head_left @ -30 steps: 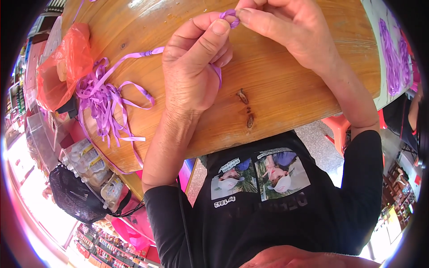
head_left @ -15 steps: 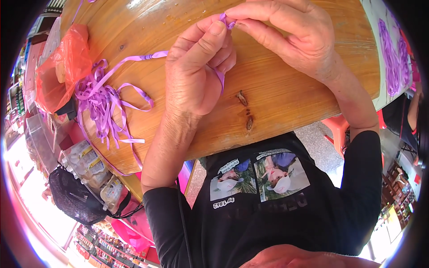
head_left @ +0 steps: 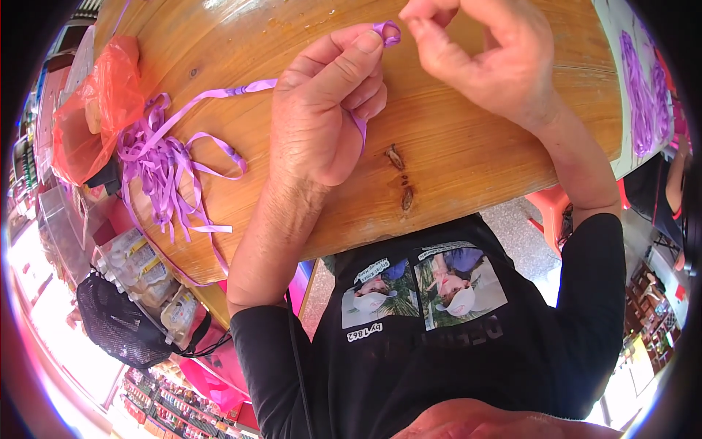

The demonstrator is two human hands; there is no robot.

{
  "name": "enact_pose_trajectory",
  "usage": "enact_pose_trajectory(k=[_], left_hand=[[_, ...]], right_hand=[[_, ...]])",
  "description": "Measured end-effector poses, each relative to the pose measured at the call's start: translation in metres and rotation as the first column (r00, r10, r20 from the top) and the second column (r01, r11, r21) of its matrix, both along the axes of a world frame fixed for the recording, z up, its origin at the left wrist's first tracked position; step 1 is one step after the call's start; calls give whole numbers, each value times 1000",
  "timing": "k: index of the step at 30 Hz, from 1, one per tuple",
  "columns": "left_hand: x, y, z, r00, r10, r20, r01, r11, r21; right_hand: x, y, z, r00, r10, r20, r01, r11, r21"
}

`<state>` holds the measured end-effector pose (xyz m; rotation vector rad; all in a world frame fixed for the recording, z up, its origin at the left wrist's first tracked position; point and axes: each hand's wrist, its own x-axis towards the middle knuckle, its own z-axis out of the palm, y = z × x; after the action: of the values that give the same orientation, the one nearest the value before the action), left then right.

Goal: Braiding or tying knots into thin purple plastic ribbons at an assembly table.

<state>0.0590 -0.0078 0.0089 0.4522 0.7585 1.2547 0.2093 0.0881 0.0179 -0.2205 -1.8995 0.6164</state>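
Note:
Over the table, my left hand (head_left: 322, 110) is closed on a purple ribbon (head_left: 252, 87). Between thumb and forefinger it pinches the ribbon's end, where a small curled loop (head_left: 390, 34) sticks out past the fingertips. A strip of the same ribbon also shows below the curled fingers. My right hand (head_left: 490, 58) is raised just to the right of the loop, apart from it. Its thumb and forefinger come together in a pinch; whether anything small is between them I cannot make out. From my left hand the ribbon runs left to a loose purple ribbon pile (head_left: 164, 172).
A crumpled red plastic bag (head_left: 99, 110) lies at the wooden table's (head_left: 468, 168) left edge. More purple ribbons (head_left: 643, 95) lie on a white surface at the right. Below left are a clear box of packets (head_left: 139, 271) and a black mesh bag (head_left: 117, 322). A red stool (head_left: 548, 212) stands beyond the front edge.
My right hand has let go of the ribbon's end and moved a little to the right. My left hand keeps its pinch, and the small loop now stands free at its fingertips.

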Motion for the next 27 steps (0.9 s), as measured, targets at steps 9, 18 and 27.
enact_pose_trajectory(k=[9,18,27], left_hand=[[-3,2,0,993,68,94,-70,997,14],[-2,2,3,990,64,-123,-49,991,125],[4,1,8,952,160,-260,-155,987,42]], right_hand=[[10,-15,24,946,175,272,53,747,-662],[3,9,-13,758,571,-315,-652,657,-378],[9,-1,3,824,501,-263,-566,730,-383]])
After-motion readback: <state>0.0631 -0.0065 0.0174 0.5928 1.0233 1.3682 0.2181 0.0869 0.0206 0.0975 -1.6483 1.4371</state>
